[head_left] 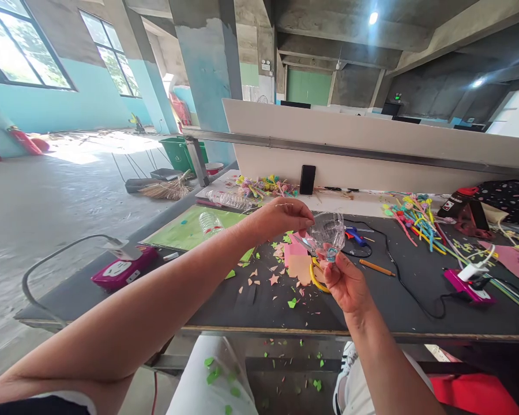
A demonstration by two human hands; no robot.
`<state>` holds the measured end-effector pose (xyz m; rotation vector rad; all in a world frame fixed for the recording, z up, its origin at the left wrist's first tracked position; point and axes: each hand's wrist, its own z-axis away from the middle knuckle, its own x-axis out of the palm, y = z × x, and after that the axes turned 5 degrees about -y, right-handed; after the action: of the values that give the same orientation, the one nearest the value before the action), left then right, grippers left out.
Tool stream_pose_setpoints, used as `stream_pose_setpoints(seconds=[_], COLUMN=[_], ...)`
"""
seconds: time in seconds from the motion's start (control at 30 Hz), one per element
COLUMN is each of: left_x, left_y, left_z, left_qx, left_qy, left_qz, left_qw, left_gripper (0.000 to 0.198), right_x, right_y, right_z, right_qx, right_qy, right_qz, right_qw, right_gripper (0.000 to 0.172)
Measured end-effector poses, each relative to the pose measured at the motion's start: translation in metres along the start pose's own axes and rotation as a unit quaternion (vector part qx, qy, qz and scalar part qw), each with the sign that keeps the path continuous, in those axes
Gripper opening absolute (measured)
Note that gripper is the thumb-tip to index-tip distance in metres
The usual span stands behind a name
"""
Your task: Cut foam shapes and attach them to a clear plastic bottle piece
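My right hand (346, 282) grips a clear cut-off plastic bottle top (328, 230) by its neck, which points down, with the wide cut side up. My left hand (288, 218) is pinched at the left edge of this bottle top; what lies between its fingertips is too small to make out. Beneath the hands are scissors with yellow handles (316, 278), partly hidden. Beside them lie peach paper (299, 269) and pink paper (294, 251), among green and peach scraps. A blue glue gun (355, 235) rests behind my right hand.
Clear plastic bottles (210, 223) lie on a green sheet (177, 227) at the left. Power strips (123, 268) sit at both sides, with a black cable (400, 276) at right. Colourful pipe cleaners (417, 219), an orange pen (377, 267) and a phone (307, 180) are farther back.
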<state>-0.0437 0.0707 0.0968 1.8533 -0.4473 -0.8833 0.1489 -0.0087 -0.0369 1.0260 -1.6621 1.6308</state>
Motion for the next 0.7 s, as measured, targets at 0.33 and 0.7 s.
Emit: stream_pose_setpoints(seconds=[0.33,0.7], left_x=[-0.0022,0.0005], left_y=[0.0002,0.0027], left_z=[-0.0026,-0.0007], left_qx=[-0.003,-0.016], left_qy=[-0.029,-0.029], left_qz=[-0.034,-0.032], left_qw=[0.999,0.999], left_gripper=[0.015,0.016], right_x=[0.0015,0.0047], right_y=[0.0014,-0.0013], right_z=[-0.0006,-0.0018], right_qx=[0.017,0.046], right_qy=[0.021,0.035], right_qz=[0.004,-0.039], right_qw=[1.000,0.998], right_gripper=[0.037,0.020])
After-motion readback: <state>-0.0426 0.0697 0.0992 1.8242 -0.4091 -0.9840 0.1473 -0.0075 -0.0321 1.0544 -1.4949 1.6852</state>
